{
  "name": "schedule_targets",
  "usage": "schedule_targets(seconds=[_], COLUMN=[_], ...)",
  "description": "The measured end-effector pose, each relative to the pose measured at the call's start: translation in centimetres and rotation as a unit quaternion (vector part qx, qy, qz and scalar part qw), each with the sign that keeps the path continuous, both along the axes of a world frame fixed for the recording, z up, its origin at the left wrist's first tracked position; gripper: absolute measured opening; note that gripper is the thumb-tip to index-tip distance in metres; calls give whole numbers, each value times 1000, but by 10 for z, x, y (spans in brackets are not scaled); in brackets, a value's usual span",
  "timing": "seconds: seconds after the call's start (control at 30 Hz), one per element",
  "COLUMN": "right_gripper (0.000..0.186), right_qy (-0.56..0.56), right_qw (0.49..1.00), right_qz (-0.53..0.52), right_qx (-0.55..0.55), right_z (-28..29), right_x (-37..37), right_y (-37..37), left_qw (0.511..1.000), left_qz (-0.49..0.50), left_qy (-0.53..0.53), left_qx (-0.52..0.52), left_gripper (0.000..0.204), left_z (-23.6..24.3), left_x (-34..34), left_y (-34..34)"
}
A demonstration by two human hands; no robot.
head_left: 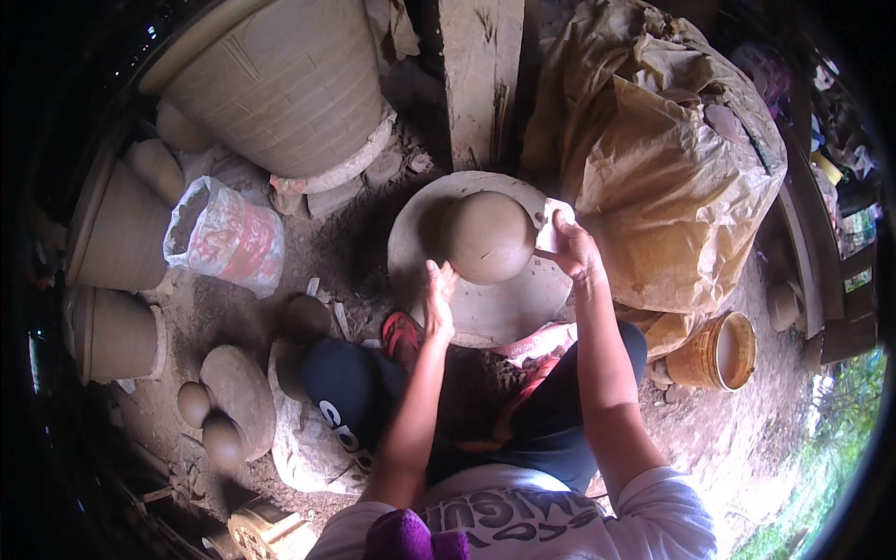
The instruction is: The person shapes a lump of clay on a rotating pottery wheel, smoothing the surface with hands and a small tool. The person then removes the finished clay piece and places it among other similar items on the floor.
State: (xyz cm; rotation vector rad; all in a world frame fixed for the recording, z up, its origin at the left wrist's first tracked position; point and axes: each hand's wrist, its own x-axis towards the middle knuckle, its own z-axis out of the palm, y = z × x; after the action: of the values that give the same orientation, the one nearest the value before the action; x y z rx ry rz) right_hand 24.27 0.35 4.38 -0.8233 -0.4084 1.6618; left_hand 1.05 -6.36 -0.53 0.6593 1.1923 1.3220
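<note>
A round clay pot (pixel 490 238) with a smooth, brownish-grey surface sits on a wide round clay wheel disc (pixel 420 224). A small mark shows on its side facing me. My left hand (pixel 439 301) lies along the pot's lower left side, fingers stretched and thumb apart, holding nothing. At the pot's right side, my right hand (pixel 574 250) grips a thin white flat piece (pixel 555 217), its edge close to or against the clay. Whether that piece is plastic or something else I cannot tell.
Beyond the wheel stand a large brick-patterned pot (pixel 280 89) and a wooden post (pixel 481 75). Brown plastic sheeting (pixel 663 205) covers a heap at right, above a yellow bucket (pixel 714 353). At left are a white-and-red sack (pixel 224 238) and small round pots (pixel 224 441).
</note>
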Motion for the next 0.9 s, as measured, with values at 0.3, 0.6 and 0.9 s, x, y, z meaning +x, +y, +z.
schedule_targets(seconds=[0.3,0.6,0.9], right_gripper=[9,13,12], right_qy=[-399,-621,-673], right_qw=[892,736,677], right_qz=[-129,-171,-176], right_qx=[166,209,239], right_z=[-10,-11,1], right_x=[-24,-41,-52], right_y=[-29,-25,-37], left_qw=[971,959,970], left_qz=[21,209,192], left_qy=[220,150,113], left_qx=[-90,-121,-102], left_gripper=[74,67,87], left_z=[-41,-53,-31], left_x=[-97,1,-60], left_y=[69,-46,13])
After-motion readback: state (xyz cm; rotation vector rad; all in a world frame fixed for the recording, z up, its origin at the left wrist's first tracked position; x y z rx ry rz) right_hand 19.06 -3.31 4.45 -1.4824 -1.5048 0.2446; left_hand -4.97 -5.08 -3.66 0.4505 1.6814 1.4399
